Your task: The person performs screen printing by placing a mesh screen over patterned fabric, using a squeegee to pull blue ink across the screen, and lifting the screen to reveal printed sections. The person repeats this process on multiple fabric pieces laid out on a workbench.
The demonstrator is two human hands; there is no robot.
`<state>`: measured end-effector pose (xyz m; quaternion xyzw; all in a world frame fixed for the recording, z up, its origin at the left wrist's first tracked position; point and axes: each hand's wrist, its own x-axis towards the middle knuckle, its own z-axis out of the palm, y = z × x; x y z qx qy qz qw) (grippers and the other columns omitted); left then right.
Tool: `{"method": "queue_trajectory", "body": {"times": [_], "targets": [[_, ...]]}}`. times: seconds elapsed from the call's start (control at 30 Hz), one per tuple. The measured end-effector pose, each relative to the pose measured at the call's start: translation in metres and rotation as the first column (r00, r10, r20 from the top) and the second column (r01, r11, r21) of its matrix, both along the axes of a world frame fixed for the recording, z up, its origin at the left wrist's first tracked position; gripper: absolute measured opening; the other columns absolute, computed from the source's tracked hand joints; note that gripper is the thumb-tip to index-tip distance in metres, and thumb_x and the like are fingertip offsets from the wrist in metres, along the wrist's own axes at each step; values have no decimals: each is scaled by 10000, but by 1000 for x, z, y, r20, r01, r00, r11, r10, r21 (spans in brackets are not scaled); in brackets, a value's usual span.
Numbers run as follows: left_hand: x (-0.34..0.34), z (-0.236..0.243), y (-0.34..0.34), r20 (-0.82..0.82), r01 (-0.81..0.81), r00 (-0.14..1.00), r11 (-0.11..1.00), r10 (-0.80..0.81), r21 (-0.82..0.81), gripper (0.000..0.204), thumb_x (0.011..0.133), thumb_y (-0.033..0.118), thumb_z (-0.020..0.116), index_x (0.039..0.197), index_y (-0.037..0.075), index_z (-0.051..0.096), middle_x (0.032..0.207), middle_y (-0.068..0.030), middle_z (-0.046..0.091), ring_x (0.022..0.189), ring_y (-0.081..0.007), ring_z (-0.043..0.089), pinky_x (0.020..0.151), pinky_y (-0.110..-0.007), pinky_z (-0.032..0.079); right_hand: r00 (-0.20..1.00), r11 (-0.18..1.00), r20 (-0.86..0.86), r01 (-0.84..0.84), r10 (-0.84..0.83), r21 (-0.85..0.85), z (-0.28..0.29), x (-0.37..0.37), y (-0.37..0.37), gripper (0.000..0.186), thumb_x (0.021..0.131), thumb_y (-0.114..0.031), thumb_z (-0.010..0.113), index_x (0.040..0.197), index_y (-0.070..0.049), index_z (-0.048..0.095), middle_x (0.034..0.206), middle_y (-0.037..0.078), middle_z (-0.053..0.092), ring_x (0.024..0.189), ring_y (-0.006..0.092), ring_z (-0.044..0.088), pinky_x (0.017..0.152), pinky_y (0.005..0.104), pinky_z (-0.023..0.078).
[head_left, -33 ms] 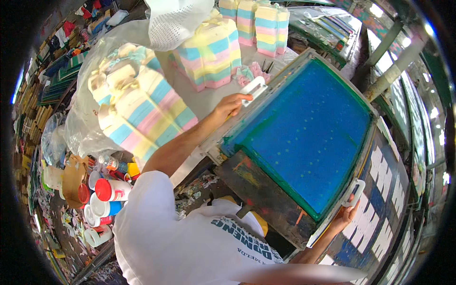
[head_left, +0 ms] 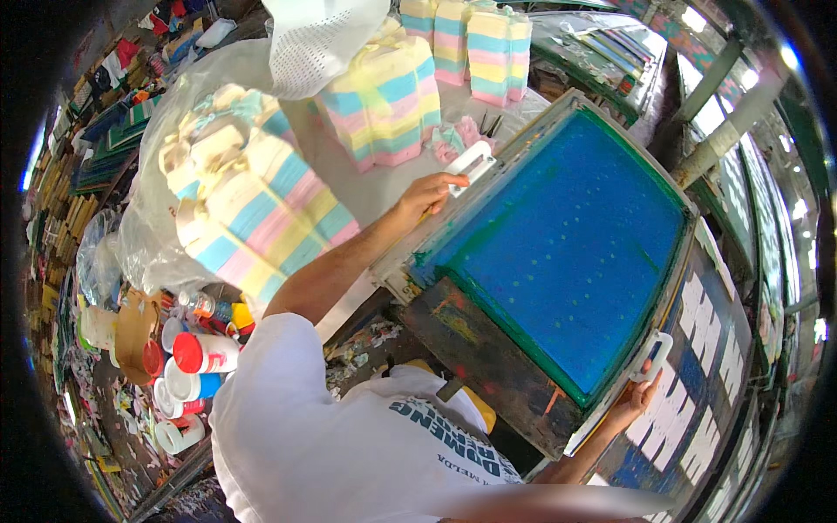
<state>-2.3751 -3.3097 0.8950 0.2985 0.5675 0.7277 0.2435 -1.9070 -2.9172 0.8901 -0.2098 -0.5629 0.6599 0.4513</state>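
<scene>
A screen printing frame (head_left: 571, 248) with a blue mesh and green edges lies tilted across the right half of the view. On its left side, the fingers of my left hand (head_left: 425, 195) close on the lower end of a white handle (head_left: 472, 166). My right hand (head_left: 634, 403) grips a second white handle (head_left: 660, 356) at the frame's near right edge. Part of its fingers is hidden under that handle. A dark, paint-stained board (head_left: 488, 353) runs along the near side of the mesh.
Tied bundles (head_left: 261, 209) of pastel striped cloth stand on a pale table at left, with more stacks (head_left: 379, 105) behind. Paint tubs (head_left: 205, 353) crowd the lower left. Right of the frame lies a dark board with white printed pieces (head_left: 667, 410). A metal post (head_left: 724, 126) rises at upper right.
</scene>
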Motion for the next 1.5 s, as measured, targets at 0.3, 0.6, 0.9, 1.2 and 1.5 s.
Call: {"method": "queue_trajectory", "body": {"times": [0.3,0.6,0.9,1.2,1.5], "targets": [[-139,-27,151,-96,-87,991,996,89,26,565,993,473,579,1311,13,657,1443,-120,613,648,-82,390,618,-254,339,999,999,-34,-6,7,33,-29,-165,172,617,1072,-231,567,1589,4,328,1425,207,608,1249,282,626,1041,439,529],[-251,-21,284,-63,-109,991,991,114,72,649,966,513,587,1343,-16,601,1489,-115,526,858,-125,514,778,-252,399,1000,998,-3,-10,10,-59,-33,-358,336,667,1016,-219,674,1562,37,389,1312,104,704,836,41,571,758,211,479],[-380,-52,395,-22,-235,972,972,235,19,719,975,542,575,1413,-26,532,1501,-118,501,944,-166,542,903,-303,417,995,983,90,-24,41,-180,-63,-524,468,533,1001,-71,636,1515,-23,506,1091,-6,717,762,28,513,717,209,429],[-522,-89,511,30,-205,979,975,203,91,771,972,609,549,1429,-11,515,1517,-123,472,975,-181,547,953,-347,408,984,995,175,-10,27,-100,-59,-649,579,614,985,-42,633,1562,-8,425,1416,95,633,1155,164,648,981,317,501],[-642,-92,602,-52,-227,971,971,232,80,822,990,664,460,1478,2,484,1566,-135,444,998,-186,547,959,-346,402,993,979,-14,-122,121,-162,-70,-783,676,672,950,-21,654,1575,-19,410,1431,121,627,1282,205,588,1135,373,391]]}}
